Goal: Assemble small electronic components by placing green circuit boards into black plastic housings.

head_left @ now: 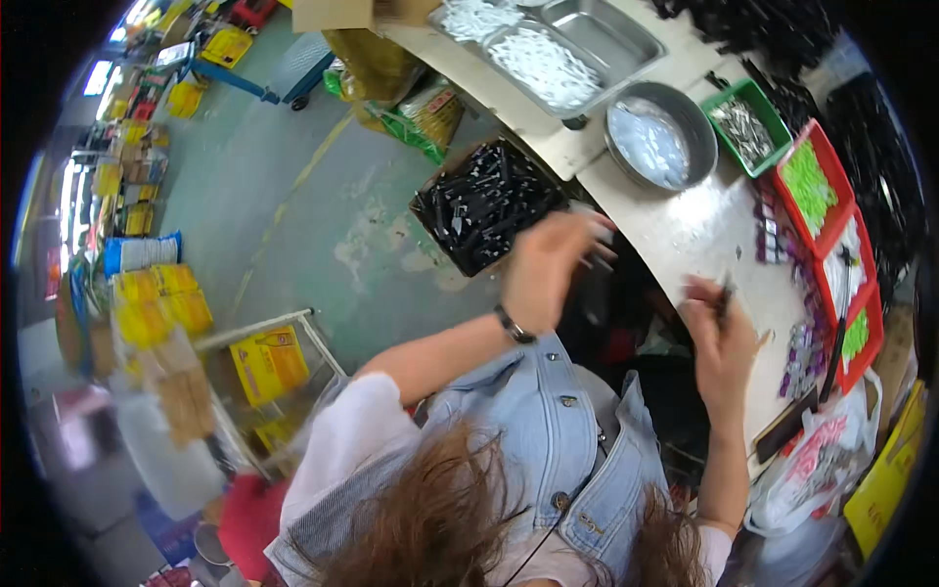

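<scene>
My left hand (pixel 544 269) is held beside a box of black parts (pixel 489 201), at the table's near edge. Its fingers are smeared by motion, and a dark blurred shape hangs just under them. Over the table's edge, my right hand (pixel 722 342) is closed with thumb and fingers around a small dark piece (pixel 725 301). What that piece is cannot be made out. Purple-and-silver small parts (pixel 804 347) lie in rows on the table to the right of this hand.
On the white table (pixel 675 230) stand a round metal bowl (pixel 706 147) of clear pieces, a metal tray (pixel 626 44) with white parts, a green bin (pixel 778 127) of metal parts and red bins (pixel 829 313) of green and white pieces. A plastic bag (pixel 817 460) sits at the right.
</scene>
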Action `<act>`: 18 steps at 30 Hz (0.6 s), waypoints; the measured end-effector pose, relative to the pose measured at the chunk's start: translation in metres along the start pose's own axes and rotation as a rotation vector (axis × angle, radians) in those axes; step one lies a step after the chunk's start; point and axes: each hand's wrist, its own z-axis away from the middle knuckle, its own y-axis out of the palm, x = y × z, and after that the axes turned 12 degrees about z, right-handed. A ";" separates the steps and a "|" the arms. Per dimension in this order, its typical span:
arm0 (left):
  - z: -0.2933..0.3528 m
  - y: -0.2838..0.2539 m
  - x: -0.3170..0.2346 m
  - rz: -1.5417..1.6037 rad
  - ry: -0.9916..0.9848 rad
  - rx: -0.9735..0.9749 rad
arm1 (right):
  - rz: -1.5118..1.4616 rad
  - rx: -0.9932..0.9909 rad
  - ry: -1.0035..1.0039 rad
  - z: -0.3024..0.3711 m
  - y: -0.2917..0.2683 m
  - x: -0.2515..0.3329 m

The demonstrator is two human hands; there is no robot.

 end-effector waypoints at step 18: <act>-0.143 -0.005 -0.114 -0.880 1.285 0.020 | 1.001 -0.290 0.216 0.064 -0.065 -0.138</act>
